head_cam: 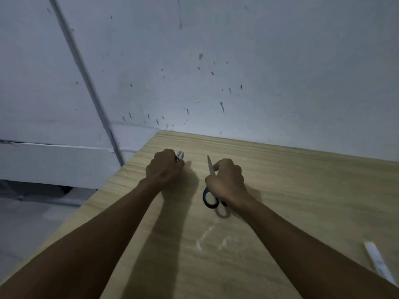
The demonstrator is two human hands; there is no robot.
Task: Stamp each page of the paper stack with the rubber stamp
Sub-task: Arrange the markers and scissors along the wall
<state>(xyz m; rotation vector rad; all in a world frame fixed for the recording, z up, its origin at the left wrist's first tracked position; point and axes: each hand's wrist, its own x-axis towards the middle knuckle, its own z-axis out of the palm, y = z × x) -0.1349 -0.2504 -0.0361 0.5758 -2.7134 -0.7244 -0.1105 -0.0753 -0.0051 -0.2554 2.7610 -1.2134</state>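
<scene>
My left hand (164, 167) is curled round a small white object (180, 156) with dark marks; only its tip shows past my fingers near the table's far left corner. My right hand (226, 180) grips a pair of scissors (210, 198) with black handle loops and a silver blade pointing away from me; the blades look closed. The two hands sit side by side on the light wooden table (302, 201), a short gap between them. No paper stack and no rubber stamp can be seen in this view.
A white strip-like object (376, 261) lies at the table's right front. A pale wall (237, 61) with dark specks stands right behind the table. The table's left edge drops to a grey floor (32, 223).
</scene>
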